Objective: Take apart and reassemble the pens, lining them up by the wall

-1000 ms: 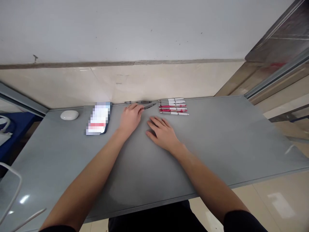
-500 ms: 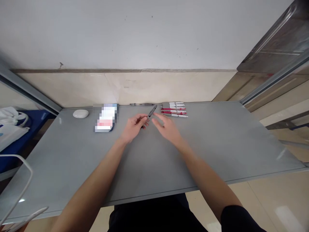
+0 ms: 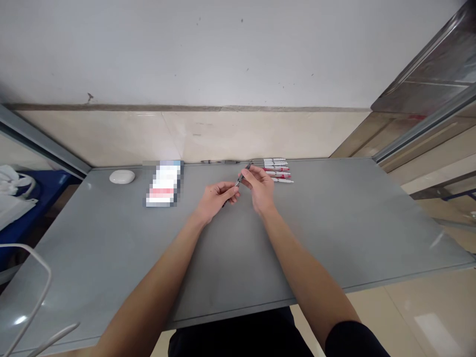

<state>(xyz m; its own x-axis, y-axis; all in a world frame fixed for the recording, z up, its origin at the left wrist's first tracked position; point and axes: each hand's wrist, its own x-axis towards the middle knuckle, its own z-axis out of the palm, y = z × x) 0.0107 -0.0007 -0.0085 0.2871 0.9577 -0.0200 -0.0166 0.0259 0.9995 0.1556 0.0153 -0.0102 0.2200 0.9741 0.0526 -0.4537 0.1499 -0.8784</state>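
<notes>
A dark pen [image 3: 238,183] is held at a slant between my two hands, above the middle of the grey table. My left hand [image 3: 217,199] pinches its lower part, and the pen's dark end pokes out below the fingers. Around the upper part close the thumb and fingers of my right hand [image 3: 259,185]. Just behind and right of that hand lies a row of several white and red pens [image 3: 277,170], partly covered by it. Another dark pen [image 3: 220,161] rests along the table's back edge.
On the left of the grey table [image 3: 111,248] lie a phone [image 3: 163,183], blurred out, and a white oval case [image 3: 122,176]. A white cable [image 3: 44,272] hangs at the lower left. The wall [image 3: 223,134] rises directly behind the table.
My right hand has moved in and closed on the pen's upper part; before, it was apart from it. The left hand keeps its hold.
</notes>
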